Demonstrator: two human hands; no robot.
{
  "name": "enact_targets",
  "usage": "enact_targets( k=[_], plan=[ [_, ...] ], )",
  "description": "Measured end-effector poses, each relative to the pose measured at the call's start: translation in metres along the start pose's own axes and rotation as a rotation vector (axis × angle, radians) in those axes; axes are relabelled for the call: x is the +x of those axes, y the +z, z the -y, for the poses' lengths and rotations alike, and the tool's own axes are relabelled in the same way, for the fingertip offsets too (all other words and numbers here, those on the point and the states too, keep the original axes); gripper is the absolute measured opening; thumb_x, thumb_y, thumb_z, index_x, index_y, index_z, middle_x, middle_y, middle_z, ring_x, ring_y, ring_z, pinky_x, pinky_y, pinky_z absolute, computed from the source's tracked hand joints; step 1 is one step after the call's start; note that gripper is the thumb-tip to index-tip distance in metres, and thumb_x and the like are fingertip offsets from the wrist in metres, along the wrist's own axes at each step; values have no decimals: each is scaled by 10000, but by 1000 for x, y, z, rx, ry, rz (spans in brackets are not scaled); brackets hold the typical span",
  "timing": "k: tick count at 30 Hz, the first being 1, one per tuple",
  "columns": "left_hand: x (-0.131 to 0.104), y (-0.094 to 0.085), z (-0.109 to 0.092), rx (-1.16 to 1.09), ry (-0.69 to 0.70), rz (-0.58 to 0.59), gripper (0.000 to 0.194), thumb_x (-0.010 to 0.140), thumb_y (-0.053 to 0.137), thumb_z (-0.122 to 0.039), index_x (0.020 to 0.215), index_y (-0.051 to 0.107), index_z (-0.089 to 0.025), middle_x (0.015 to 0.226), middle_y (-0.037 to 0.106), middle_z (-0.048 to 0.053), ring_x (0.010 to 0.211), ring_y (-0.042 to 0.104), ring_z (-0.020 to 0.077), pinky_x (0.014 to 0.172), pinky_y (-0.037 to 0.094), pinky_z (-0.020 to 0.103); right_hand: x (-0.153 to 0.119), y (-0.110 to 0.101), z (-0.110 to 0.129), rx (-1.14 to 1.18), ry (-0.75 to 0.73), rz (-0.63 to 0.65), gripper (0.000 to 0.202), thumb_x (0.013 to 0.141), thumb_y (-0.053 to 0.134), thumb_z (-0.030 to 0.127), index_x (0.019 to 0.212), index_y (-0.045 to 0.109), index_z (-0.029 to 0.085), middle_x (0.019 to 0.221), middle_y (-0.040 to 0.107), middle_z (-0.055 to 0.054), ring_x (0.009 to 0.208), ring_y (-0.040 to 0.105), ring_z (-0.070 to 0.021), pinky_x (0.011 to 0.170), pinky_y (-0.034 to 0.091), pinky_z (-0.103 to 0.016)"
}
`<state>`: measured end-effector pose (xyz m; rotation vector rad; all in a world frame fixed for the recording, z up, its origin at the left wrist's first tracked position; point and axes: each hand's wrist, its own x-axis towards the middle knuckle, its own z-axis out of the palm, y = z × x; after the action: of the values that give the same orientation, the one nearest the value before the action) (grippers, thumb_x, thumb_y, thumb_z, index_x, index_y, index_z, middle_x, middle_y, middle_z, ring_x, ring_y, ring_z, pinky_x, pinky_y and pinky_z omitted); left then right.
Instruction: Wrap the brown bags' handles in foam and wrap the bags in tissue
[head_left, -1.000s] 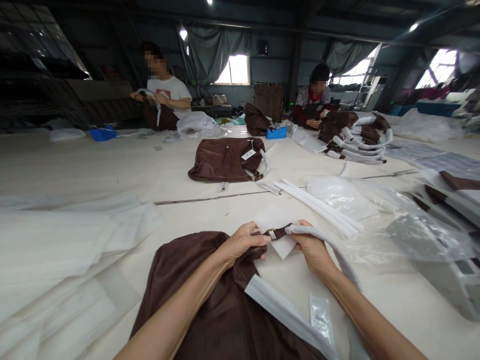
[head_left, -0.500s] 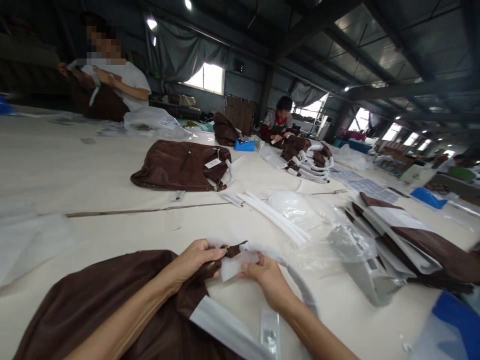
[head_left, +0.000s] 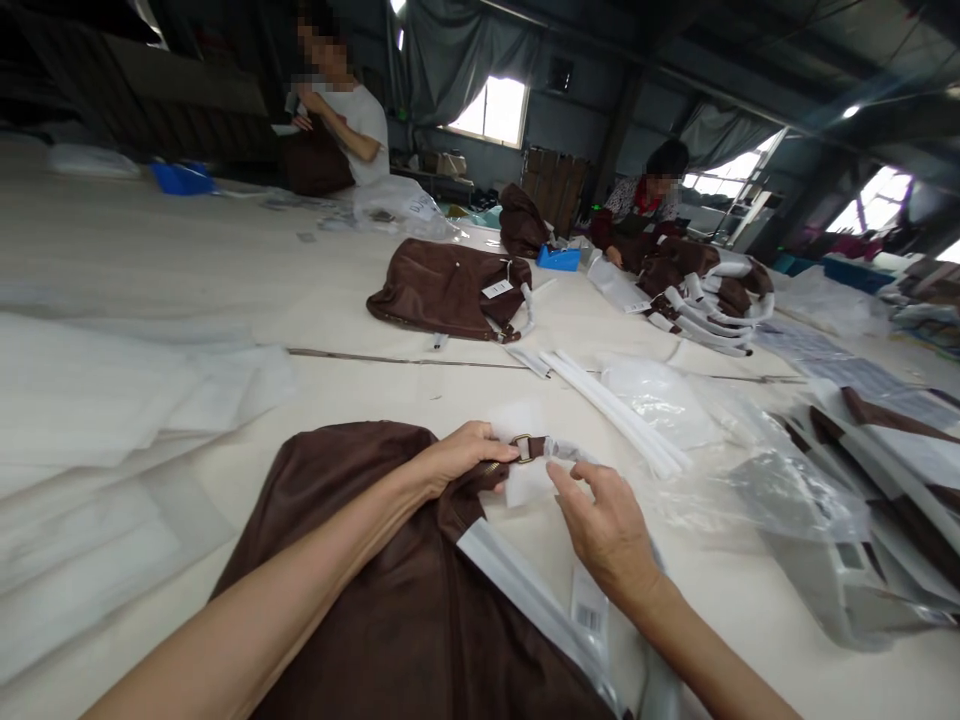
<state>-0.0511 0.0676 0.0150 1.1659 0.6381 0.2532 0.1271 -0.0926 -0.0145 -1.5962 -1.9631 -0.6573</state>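
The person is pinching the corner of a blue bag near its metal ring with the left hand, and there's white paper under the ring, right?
Not quite: the bag is brown, not blue, as the head view shows. The left hand does pinch its corner by the metal ring, with white paper underneath.

No lettering is legible (the barcode label (head_left: 590, 616) and hang tag (head_left: 496, 289) blur).

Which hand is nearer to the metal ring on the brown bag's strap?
Left. The left hand grips the bag right beside the metal ring, fingers touching it. The right hand hovers just below and right, fingertips short of it.
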Motion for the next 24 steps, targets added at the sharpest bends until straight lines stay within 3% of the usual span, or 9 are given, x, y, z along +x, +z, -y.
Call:
enact_targets(
  k=[4,12,18,24],
  plan=[
    [-2,0,-1,-18,10,4,311,632,813,-369,756,693,-110,646,647,35,536,559,121,516,450,215,16,5,-6,-70,-133,3,355,941,510,105,1255,598,244,1063,610,-108,991,544,-252,783,413,-386],
    [-4,-1,-3,-48,7,1,332,644,820,-377,798,690,-114,666,660,31,551,567,122,535,471,225,17,16,5,36,-168,90,388,908,554,157,1295,546,175,1228,581,-145,1167,485,-299,939,368,-466],
    [-6,-1,-4,-17,9,-1,342,636,795,-396,778,672,-110,632,632,27,523,546,117,505,445,220,16,20,2,39,-112,-70,253,938,488,85,1117,620,205,1078,660,-108,1039,559,-239,892,391,-415],
    [-4,9,3,88,65,-60,378,640,748,-345,951,662,-148,643,591,-17,539,524,124,535,470,252,23,10,-10,236,-216,33,238,943,473,63,1006,647,212,1193,670,-100,1193,551,-235,978,441,-445]
  ],
)
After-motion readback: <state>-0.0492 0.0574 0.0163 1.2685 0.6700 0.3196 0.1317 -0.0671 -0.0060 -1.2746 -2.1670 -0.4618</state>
